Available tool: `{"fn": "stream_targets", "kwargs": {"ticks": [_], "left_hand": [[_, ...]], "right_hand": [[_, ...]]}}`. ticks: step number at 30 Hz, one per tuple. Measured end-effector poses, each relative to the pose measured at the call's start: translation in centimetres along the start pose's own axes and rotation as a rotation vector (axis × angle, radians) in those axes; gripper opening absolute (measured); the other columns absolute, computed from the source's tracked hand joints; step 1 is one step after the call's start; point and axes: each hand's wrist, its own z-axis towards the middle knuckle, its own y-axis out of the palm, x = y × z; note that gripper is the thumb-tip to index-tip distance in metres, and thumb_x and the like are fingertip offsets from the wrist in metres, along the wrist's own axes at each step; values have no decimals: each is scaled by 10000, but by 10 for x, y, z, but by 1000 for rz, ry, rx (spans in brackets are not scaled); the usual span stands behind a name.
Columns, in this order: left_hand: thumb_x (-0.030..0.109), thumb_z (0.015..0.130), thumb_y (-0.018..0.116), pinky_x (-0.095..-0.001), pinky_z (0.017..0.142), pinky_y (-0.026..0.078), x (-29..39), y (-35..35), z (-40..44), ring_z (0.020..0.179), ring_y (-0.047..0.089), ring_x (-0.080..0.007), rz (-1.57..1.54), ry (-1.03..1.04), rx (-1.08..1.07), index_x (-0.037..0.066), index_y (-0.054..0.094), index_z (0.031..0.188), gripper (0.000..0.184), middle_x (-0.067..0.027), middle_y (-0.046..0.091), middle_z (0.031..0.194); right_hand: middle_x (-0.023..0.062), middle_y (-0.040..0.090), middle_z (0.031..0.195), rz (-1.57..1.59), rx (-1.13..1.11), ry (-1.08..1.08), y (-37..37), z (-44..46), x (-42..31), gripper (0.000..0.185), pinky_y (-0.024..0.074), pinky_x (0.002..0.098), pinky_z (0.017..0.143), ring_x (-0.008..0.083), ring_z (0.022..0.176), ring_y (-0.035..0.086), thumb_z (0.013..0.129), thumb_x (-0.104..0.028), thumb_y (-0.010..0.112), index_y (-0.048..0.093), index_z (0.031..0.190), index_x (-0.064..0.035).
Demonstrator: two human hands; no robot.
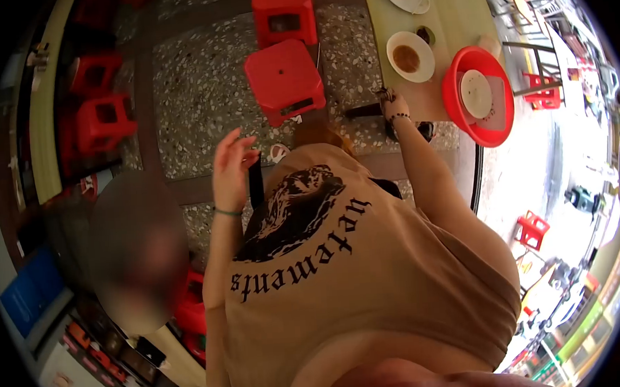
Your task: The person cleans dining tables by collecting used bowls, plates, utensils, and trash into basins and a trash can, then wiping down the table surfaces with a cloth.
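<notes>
Round white bowl with brown liquid (pixel 411 57) on pale yellow table (pixel 454 7), just ahead of nearer right hand (pixel 396 106), fingers curled, hold unclear; left hand (pixel 232 171) well apart, fingers loosely spread, nothing held

I am in a casual eatery open to the outside: square red plastic stools (pixel 286 75) beside a long, pale table (pixel 455 18) bearing food-stained white dishes (pixel 424 53).
</notes>
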Motion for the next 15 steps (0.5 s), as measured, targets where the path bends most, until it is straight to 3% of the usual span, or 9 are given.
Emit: {"fn": "stream_targets", "kwargs": {"ticks": [5,10,13,15], "left_hand": [[169,932,436,-282,762,463,6,-72,7,853,557,-151,-38,22,145,54,435,1225,314,-115,556,1081],[162,929,442,-290,763,462,18,-102,17,855,553,-157,-71,35,162,43,434,1220,314,-121,549,1088],[150,925,447,-289,771,459,29,-122,24,857,553,-159,-46,103,196,41,437,1215,310,-123,549,1091],[132,913,460,-286,775,457,41,-143,32,850,556,-160,-59,117,293,44,442,1210,310,-123,556,1088]], "right_hand": [[242,550,1110,39,-64,269,16,8,-4,387,464,406,833,360,1012,551,824,-224,528,510,1133,7],[231,553,1110,-39,-18,267,34,20,-12,362,471,402,831,353,1011,553,829,-215,526,524,1115,6],[218,566,1099,-74,-104,352,35,25,-29,334,482,392,814,333,1010,565,819,-152,520,525,1113,8],[220,573,1088,-39,-75,347,40,39,-33,337,480,391,817,335,1004,569,812,-163,523,536,1101,10]]}}
